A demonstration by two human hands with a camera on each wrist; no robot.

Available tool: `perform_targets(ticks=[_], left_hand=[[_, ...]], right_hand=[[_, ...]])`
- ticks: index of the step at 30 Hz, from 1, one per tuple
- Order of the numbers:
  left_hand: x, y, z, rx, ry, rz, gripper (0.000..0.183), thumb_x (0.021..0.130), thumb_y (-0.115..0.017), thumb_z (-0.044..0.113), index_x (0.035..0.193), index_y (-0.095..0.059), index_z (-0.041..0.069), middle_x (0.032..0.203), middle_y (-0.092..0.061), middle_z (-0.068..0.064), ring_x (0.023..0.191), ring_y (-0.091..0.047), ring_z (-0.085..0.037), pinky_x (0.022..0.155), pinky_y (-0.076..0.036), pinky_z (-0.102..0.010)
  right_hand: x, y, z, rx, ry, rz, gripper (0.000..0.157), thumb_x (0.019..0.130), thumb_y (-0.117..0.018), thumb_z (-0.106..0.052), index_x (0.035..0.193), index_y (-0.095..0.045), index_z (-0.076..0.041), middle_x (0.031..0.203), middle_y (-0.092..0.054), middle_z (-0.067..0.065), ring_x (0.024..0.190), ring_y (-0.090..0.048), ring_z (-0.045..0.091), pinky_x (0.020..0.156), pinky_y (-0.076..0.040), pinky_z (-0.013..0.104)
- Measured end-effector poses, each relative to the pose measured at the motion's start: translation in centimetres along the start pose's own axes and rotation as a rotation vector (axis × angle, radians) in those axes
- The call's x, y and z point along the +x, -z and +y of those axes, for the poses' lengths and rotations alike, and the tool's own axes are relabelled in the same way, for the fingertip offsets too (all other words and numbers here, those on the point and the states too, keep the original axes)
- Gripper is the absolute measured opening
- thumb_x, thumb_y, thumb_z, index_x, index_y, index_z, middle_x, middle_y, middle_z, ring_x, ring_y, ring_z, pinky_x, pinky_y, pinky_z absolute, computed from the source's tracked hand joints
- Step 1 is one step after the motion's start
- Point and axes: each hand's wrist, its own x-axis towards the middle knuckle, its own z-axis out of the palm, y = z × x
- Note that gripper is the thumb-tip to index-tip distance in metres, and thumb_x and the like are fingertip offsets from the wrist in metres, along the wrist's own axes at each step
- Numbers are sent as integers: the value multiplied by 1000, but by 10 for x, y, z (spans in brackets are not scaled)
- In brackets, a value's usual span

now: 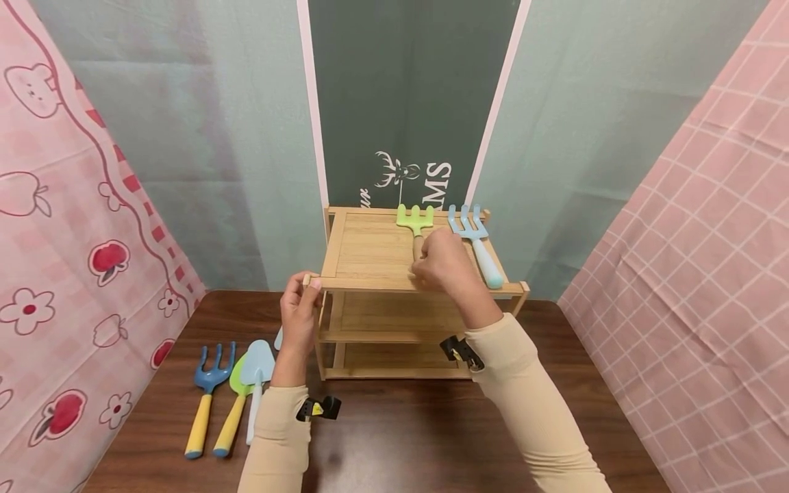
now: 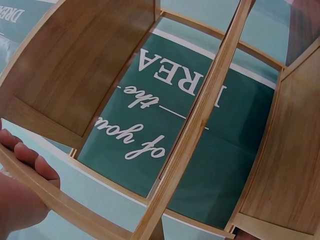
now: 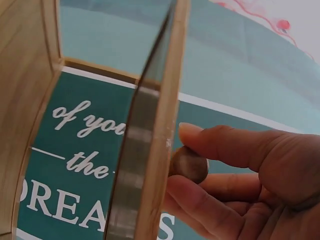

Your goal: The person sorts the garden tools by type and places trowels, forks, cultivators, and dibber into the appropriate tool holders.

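A three-tier wooden shelf stands on the brown table. My left hand holds its front left top corner; in the left wrist view the fingers curl over a wooden bar. Over the top board, my right hand grips the wooden handle of a small green garden fork, whose tines point to the back. The handle's round end shows between thumb and fingers in the right wrist view, close to the shelf's front edge. Right of that hand, a light blue garden fork lies on the top board.
At the table's left lie a blue fork with a yellow handle, a green shovel with a yellow handle and a light blue trowel. Another light blue piece is partly hidden behind my left arm. Curtains enclose the table.
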Motion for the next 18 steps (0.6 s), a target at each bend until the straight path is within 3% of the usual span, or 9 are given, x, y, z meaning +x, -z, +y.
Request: perform_targets(ticks=[7,12,18], left_hand=[[-1,0,0,3,5,3,8,92,-53,5,95,-58,11,77,-46,-2,66,-41,-13,60,-34,-25],[-2,0,0,5,2,2,8,92,-53,5,95,-58,10,77,-46,-1,65,-41,-11,60,-34,-24],[-1,0,1,4,0,-3,8,92,-53,5,95,-58,10,77,-46,-5,66,-41,-12,60,-34,-24]], right_hand=[[4,-2,-7,-71,-13,-50,43,67,-74,-10,42,-39,-12,43,-30,-4,46,-36,13,46,-33,27],[6,-3,-8,-100,-19,-59,37,65,-75,-10,45,-44,-10,55,-44,1,54,-45,17,50,-37,27],[7,-1,-7,-121,1,-68,38,65,-75,-12,44,-44,-11,56,-46,2,53,-44,17,49,-37,28]])
